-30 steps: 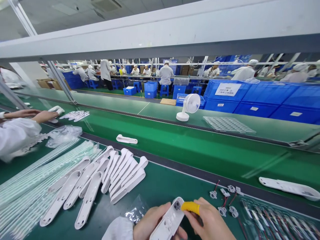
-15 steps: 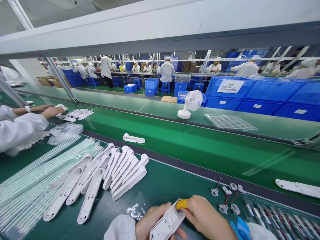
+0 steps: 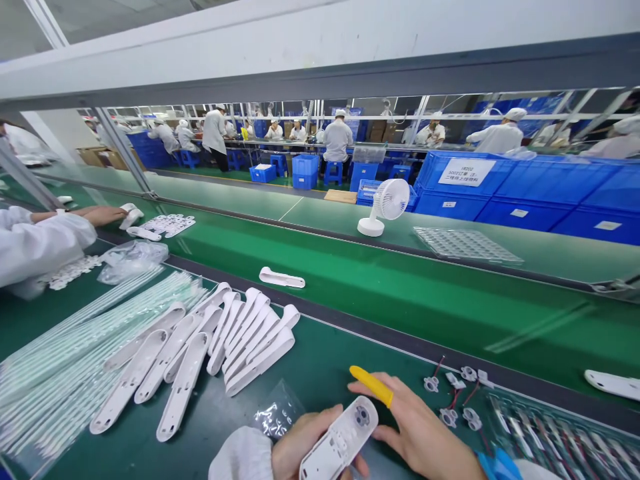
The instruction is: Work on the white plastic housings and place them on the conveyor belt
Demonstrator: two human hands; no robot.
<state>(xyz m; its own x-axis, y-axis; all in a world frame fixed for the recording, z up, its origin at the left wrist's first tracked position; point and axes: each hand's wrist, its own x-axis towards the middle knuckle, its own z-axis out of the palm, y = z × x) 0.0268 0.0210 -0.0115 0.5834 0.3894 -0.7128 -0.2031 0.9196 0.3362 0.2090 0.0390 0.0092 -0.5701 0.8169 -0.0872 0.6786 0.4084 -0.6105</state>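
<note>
At the near edge of the green surface (image 3: 320, 373), my left hand (image 3: 300, 447) stays clamped on the white housing (image 3: 340, 441); my right hand (image 3: 420, 433), fingers spread, has just lifted its yellow-capped finger (image 3: 371, 385) off the round insert (image 3: 361, 417), apparently seated.

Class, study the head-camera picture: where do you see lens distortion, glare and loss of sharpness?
Head view: the overhead beam and the belt slant and bow, wide-angle stretch; soft glare streaks on the glass shelf; distant workers are small and soft; the left hand and housing are sharp but cropped.
</note>
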